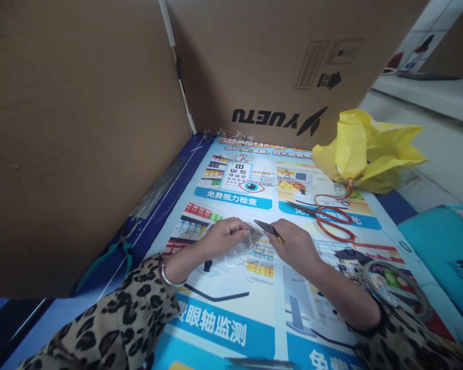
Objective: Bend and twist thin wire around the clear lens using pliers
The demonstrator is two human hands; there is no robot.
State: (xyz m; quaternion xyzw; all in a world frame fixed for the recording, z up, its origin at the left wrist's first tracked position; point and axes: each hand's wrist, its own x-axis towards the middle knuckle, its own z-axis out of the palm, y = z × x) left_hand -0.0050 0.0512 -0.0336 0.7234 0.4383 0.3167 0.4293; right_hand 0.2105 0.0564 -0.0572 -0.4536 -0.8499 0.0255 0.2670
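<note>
My left hand [228,236] is closed in a pinch on a piece of thin silvery wire [250,244], which hangs in loose loops below the fingertips. Wrapped in my right hand [296,243] is a pair of pliers [267,227] with dark jaws and a bit of yellow on the handle. Its jaws point left toward the left fingertips, with a small gap between. Whether the jaws grip the wire is too fine to make out. Scissors with red handles [334,223] lie just beyond the right hand.
Tall cardboard panels [254,67] stand behind and to the left. A printed poster [231,288] covers the table. Bent wire pieces [241,149] lie at the back. Around are a yellow bag [355,154], teal-handled pliers [113,252], a wire coil [424,308] and a turquoise package [435,246].
</note>
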